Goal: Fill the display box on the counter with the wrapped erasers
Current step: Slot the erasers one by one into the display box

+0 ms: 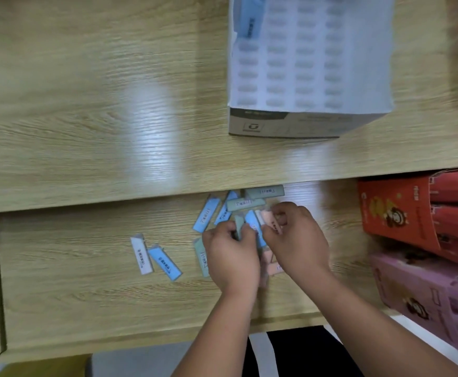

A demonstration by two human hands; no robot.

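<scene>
My left hand point(229, 257) and right hand point(297, 240) meet over loose pile of wrapped erasers point(238, 210) on lower table point(86, 268), toward its far edge. Left fingers point(240, 232) pinch green eraser point(239, 227); right fingers point(278, 216) hold pink eraser point(270, 220). White eraser point(140, 255) and blue eraser point(165, 263) lie apart, left of pile. Red boxes point(402, 213) at right edge. Display box point(309, 63) on upper level, far right, one blue eraser point(249, 20) in its far left corner.
</scene>
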